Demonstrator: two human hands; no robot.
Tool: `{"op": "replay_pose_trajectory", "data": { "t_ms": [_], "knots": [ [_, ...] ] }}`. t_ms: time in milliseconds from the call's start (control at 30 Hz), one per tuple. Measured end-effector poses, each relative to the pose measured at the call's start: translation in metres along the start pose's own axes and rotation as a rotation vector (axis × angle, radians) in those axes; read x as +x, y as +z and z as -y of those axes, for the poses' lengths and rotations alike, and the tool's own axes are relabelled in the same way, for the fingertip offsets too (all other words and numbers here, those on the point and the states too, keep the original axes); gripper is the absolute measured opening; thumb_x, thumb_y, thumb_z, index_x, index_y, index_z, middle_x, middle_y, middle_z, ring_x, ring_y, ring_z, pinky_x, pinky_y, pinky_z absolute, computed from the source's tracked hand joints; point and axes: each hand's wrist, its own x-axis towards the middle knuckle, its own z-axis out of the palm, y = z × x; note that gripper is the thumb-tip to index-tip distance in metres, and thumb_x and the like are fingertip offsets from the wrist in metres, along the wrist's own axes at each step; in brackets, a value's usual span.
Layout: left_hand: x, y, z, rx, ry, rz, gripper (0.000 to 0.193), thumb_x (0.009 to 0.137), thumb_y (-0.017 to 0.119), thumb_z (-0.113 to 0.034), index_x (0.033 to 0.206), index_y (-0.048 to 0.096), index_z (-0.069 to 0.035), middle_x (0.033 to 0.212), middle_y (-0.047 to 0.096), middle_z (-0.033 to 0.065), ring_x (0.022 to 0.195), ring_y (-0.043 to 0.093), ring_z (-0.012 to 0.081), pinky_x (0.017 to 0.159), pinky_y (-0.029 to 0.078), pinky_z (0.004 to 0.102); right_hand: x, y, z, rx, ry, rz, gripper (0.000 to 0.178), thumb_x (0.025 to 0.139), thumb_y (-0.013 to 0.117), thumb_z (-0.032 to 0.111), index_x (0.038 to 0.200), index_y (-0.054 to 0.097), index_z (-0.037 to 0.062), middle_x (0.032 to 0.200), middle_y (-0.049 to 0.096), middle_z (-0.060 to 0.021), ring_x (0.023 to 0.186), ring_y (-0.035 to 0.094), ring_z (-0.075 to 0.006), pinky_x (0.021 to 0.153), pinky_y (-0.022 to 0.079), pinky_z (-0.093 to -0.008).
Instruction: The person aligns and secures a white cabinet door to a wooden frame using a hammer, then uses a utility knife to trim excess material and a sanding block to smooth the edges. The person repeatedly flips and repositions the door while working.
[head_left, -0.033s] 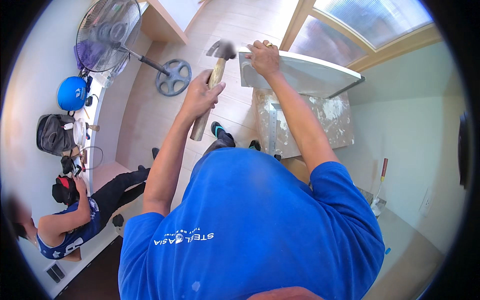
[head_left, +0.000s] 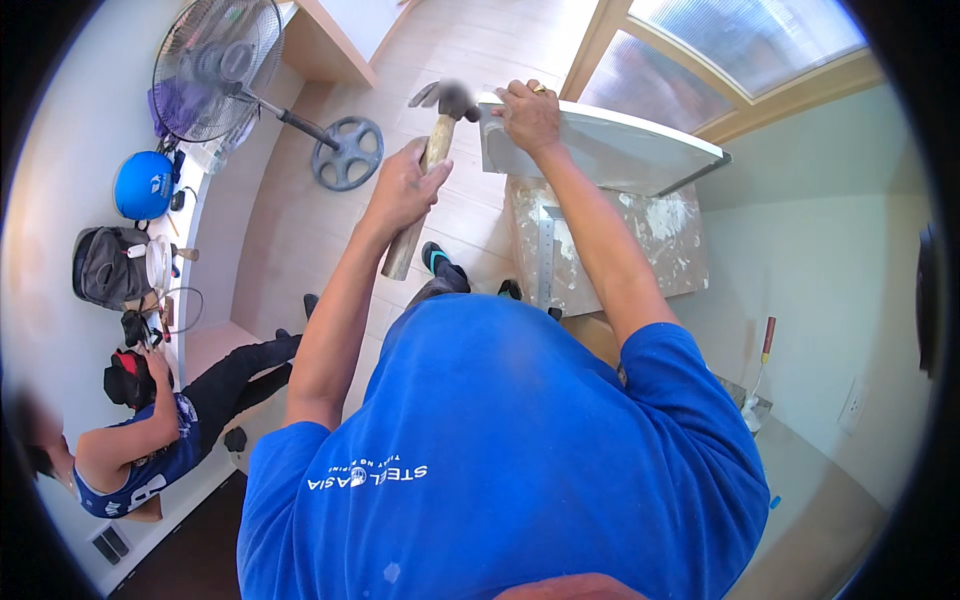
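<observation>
With both arms (head_left: 338, 300) stretched forward, gripping a tilted hammer (head_left: 438, 145) in the left hand (head_left: 403, 190) with curled fingers, clasping a panel (head_left: 620, 155) in the right hand (head_left: 530, 118).

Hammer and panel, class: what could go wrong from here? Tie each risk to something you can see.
1. The hammer in the left hand has its head close to the panel's left end, where the right hand grips the top edge; a stray blow might catch that hand.
2. The panel is on edge, with only the right hand seen steadying it, so a knock could tip or shift it.
</observation>
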Motion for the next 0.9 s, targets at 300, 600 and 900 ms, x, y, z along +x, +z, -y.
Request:
{"op": "replay_pose_trajectory", "data": {
  "t_ms": [300, 600, 900],
  "knots": [
    [0.044, 0.018, -0.024, 0.4, 0.149, -0.171, 0.046, 0.094, 0.07, -0.031, 0.124, 0.062, 0.004, 0.095, 0.07, 0.0327, 0.092, 0.069, 0.0499, 0.081, 0.054, 0.0511, 0.005, 0.009, -0.007, -0.042, -0.089, -0.113, 0.026, 0.083, 0.078, 0.029, 0.107, 0.079, 0.0191, 0.093, 0.064, 0.0047, 0.092, 0.06, -0.0191, 0.084, 0.045, -0.0399],
    [0.059, 0.035, -0.008, 0.469, 0.123, -0.097, 0.04, 0.094, 0.069, -0.026, 0.121, 0.062, 0.001, 0.093, 0.069, 0.0328, 0.091, 0.068, 0.0513, 0.08, 0.053, 0.0537, 0.002, 0.008, -0.008, -0.027, 0.002, -0.006, 0.026, 0.084, 0.078, 0.032, 0.107, 0.079, 0.0217, 0.099, 0.067, 0.0043, 0.102, 0.062, -0.0199, 0.093, 0.045, -0.045],
    [0.06, 0.027, -0.003, 0.499, 0.111, -0.079, 0.036, 0.093, 0.07, -0.026, 0.114, 0.063, 0.002, 0.091, 0.069, 0.0318, 0.089, 0.068, 0.0496, 0.08, 0.052, 0.0533, 0.004, -0.006, -0.023, 0.004, -0.02, 0.131, 0.035, 0.086, 0.077, 0.036, 0.117, 0.076, 0.0177, 0.107, 0.069, 0.001, 0.106, 0.065, -0.0248, 0.092, 0.046, -0.0444]
  ]
}}
